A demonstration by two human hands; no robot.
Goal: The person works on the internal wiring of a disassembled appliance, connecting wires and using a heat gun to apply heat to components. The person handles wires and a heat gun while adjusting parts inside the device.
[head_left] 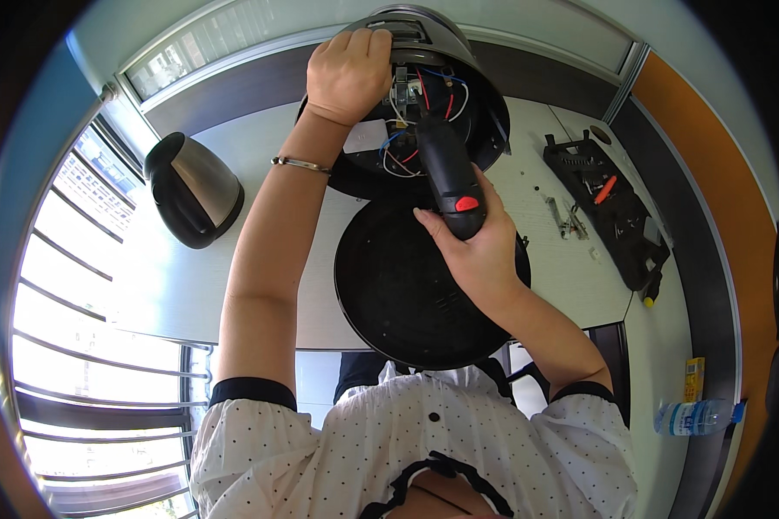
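A round grey-and-black electric appliance (491,130) stands tilted at the table's far side, its opened inside toward me. Red, blue and white wires (402,164) and a metal bracket show within it. My left hand (350,76) is closed over its upper left rim, fingertips hidden. My right hand (485,246) grips a black cordless screwdriver (446,160) with a red button. The tool's tip points into the wiring; whether it touches a screw I cannot tell. A round black pan-like part (424,285) lies in front of the appliance, below my right hand.
A steel-and-black kettle (201,190) stands at the left. On the right lie a black tool case (614,212) with an orange-red tool (606,189), and several small metal parts (571,223). Farther right are a water bottle (697,418) and a yellow box (693,379).
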